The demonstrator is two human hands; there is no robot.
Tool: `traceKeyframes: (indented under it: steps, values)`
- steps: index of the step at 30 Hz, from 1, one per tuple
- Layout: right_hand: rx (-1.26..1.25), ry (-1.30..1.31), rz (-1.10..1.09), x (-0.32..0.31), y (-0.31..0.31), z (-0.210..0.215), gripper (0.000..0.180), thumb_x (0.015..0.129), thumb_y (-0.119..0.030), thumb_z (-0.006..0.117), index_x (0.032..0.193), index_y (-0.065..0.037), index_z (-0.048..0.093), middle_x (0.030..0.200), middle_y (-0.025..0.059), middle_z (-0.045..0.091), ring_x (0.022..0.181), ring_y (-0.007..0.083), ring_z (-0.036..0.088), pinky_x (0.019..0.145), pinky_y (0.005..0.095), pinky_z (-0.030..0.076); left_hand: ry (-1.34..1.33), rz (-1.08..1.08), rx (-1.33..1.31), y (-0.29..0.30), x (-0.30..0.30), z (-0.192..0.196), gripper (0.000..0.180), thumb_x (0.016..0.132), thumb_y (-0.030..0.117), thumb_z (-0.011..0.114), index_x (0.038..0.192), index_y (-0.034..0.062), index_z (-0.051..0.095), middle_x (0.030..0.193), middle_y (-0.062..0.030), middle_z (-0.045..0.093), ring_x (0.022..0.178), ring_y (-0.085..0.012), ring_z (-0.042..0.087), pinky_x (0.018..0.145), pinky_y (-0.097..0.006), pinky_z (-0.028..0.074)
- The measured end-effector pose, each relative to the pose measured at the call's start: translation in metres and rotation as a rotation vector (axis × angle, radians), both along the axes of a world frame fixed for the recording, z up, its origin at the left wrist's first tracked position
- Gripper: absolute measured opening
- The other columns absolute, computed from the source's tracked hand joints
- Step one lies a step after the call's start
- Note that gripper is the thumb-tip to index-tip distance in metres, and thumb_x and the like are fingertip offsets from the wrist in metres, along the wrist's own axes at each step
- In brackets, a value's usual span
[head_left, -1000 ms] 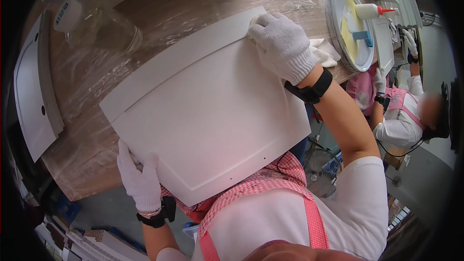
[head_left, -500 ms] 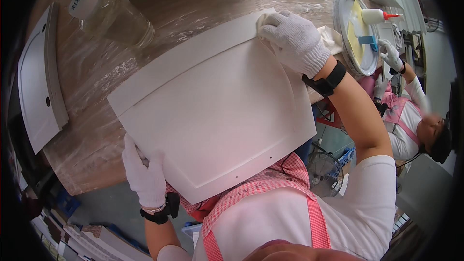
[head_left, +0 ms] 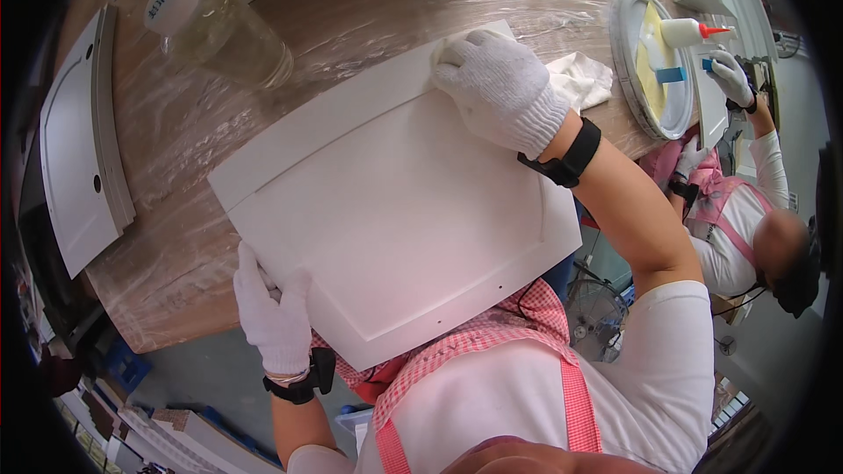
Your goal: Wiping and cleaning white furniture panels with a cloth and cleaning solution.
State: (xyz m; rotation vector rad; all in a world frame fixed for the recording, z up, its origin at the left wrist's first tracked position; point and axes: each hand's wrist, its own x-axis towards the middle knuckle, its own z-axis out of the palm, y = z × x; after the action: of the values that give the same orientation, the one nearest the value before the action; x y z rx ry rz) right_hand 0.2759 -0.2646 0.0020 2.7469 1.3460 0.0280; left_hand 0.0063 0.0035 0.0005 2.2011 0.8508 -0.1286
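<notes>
A white cabinet door panel [head_left: 413,202] with a raised border and two small holes along its near edge lies slanted in front of me, partly over the table edge. My left hand [head_left: 272,312], in a white knit glove, grips the panel's left edge, thumb on top and fingers along the side. My gloved right hand [head_left: 500,88] presses down on the far border near its right end. Its fingers are bent over a pale cloth [head_left: 442,54], mostly hidden under them. A crumpled white cloth [head_left: 581,79] lies on the table just right of that hand.
Plastic film covers the brown table [head_left: 167,246]. A clear bottle [head_left: 233,44] stands far left, near stacked white panels [head_left: 79,149]. At right, a round tub lid [head_left: 628,53] bears a white squeeze bottle [head_left: 685,32] and a blue block [head_left: 670,75]. A gloved co-worker [head_left: 733,202] works beyond.
My right hand has slid left along the panel's far border, uncovering more of the crumpled cloth. My left hand keeps its grip. The co-worker's raised hand now holds a small blue piece.
</notes>
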Motion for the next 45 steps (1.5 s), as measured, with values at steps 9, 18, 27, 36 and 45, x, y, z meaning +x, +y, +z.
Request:
traceKeyframes:
  steps: [9, 18, 27, 36, 45]
  values:
    - [0.010, -0.011, -0.094, 0.010, -0.039, 0.000, 0.017, 0.083, -0.009, 0.065, 0.098, -0.014, 0.072, 0.102, 0.0034, 0.067, 0.098, 0.0267, 0.066, 0.080, 0.0389, 0.058, -0.068, -0.030, 0.038, 0.004, -0.006, -0.005, 0.081, 0.078, 0.002, 0.077, 0.151, -0.0018, 0.044, 0.102, -0.0063, 0.050, 0.083, -0.0158, 0.049, 0.073, -0.028, 0.048]
    - [-0.074, -0.068, -0.146, 0.018, -0.061, 0.001, 0.017, 0.084, -0.010, 0.061, 0.098, -0.011, 0.072, 0.095, 0.0067, 0.069, 0.098, 0.0278, 0.068, 0.078, 0.0401, 0.059, -0.083, -0.022, 0.025, 0.002, -0.006, -0.004, 0.081, 0.078, 0.005, 0.078, 0.151, -0.0021, 0.044, 0.101, -0.0065, 0.051, 0.084, -0.0171, 0.050, 0.076, -0.030, 0.047]
    - [0.067, 0.086, -0.051, -0.007, 0.012, 0.004, 0.015, 0.084, -0.011, 0.063, 0.097, -0.012, 0.071, 0.102, 0.0058, 0.068, 0.101, 0.0275, 0.066, 0.082, 0.0379, 0.058, -0.035, -0.004, 0.041, 0.003, -0.005, -0.008, 0.080, 0.078, 0.006, 0.077, 0.150, -0.0026, 0.045, 0.103, -0.0076, 0.053, 0.086, -0.0178, 0.051, 0.078, -0.030, 0.048]
    - [0.101, -0.097, -0.206, 0.012, -0.091, -0.012, 0.015, 0.086, -0.010, 0.064, 0.097, -0.014, 0.072, 0.100, 0.0051, 0.069, 0.098, 0.0280, 0.067, 0.080, 0.0392, 0.057, -0.135, -0.042, 0.058, 0.005, -0.010, -0.013, 0.080, 0.078, 0.006, 0.078, 0.151, -0.0011, 0.045, 0.103, -0.0085, 0.053, 0.085, -0.0191, 0.052, 0.080, -0.032, 0.049]
    - [0.234, -0.081, -0.040, -0.004, -0.027, -0.010, 0.018, 0.083, -0.006, 0.067, 0.096, -0.015, 0.072, 0.095, 0.0032, 0.067, 0.095, 0.0273, 0.067, 0.078, 0.0371, 0.057, -0.098, 0.003, 0.013, 0.004, -0.008, -0.011, 0.081, 0.077, 0.003, 0.075, 0.151, -0.0036, 0.043, 0.103, -0.0082, 0.052, 0.086, -0.0190, 0.051, 0.083, -0.032, 0.049]
